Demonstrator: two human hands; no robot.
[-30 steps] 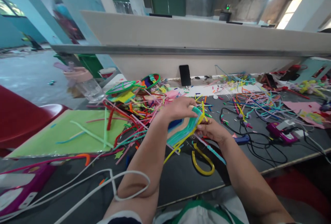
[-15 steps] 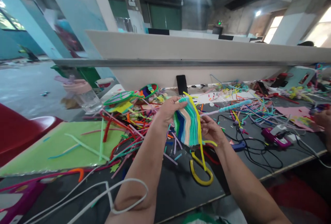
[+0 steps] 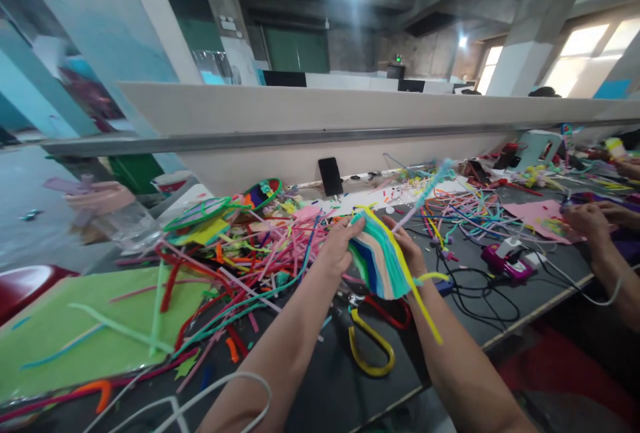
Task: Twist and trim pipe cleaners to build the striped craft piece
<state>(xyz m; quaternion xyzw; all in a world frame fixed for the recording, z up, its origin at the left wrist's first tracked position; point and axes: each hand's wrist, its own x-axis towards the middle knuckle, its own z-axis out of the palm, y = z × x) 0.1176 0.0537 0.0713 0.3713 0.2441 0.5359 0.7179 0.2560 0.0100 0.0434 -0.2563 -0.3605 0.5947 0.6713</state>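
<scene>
My left hand (image 3: 341, 243) pinches the upper left corner of a striped pipe-cleaner piece (image 3: 376, 261) in green, blue, beige and teal. Along its right side runs a yellow pipe cleaner (image 3: 406, 266), its long end hanging down past the piece. My right hand (image 3: 407, 249) is closed at the right edge, partly hidden behind the piece. A fluffy light blue and lilac stem (image 3: 430, 187) sticks up from beside the right fingers. Below the piece lie scissors with a yellow handle (image 3: 371, 374) and a red handle.
Loose pipe cleaners (image 3: 280, 246) are heaped at the left, near a green sheet (image 3: 125, 299) and a clear bottle (image 3: 117, 219). A phone (image 3: 331, 177) leans on the partition. At the right are a purple socket block (image 3: 507, 265), black cables and another person's hands (image 3: 593, 223).
The view has swung right. The striped piece is tilted more, the yellow end now slants down to the right, and the fluffy stem points more steeply upward. Both hands keep hold.
</scene>
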